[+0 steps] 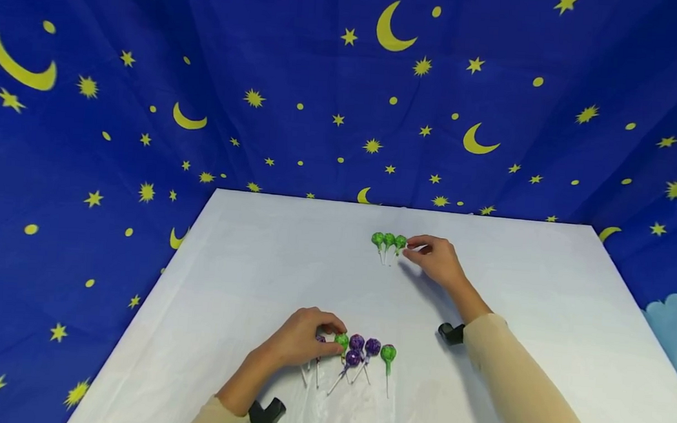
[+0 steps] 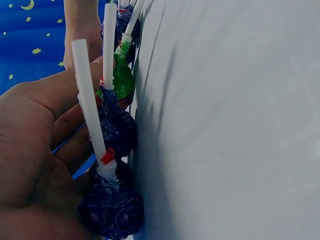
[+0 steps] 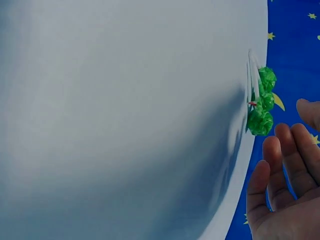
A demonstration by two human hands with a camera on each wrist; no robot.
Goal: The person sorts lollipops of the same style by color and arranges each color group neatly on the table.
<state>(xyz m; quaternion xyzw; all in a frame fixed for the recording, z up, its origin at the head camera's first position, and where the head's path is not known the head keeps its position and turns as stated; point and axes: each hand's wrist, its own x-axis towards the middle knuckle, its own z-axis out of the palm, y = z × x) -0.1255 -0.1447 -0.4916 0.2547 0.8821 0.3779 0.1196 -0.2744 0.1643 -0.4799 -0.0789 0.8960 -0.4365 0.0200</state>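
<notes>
My left hand (image 1: 298,338) pinches a green-wrapped lollipop (image 1: 341,340) between thumb and fingers at the front of the table. Several purple lollipops (image 1: 373,347) lie around it, some partly hidden behind this hand. Their dark wrappers and white sticks show close to the palm in the left wrist view, where a purple lollipop (image 2: 112,212) is nearest. Another green lollipop (image 1: 388,353) lies at the right end of this group. Farther back, three green lollipops (image 1: 390,240) lie side by side. Just right of them, my right hand (image 1: 439,260) has parted fingers holding nothing.
The white table (image 1: 242,257) ends at a blue curtain (image 1: 319,55) with yellow moons and stars, which also hangs along the sides. A black wrist fitting (image 1: 452,333) sits under the right wrist, and another black fitting (image 1: 268,414) by the left.
</notes>
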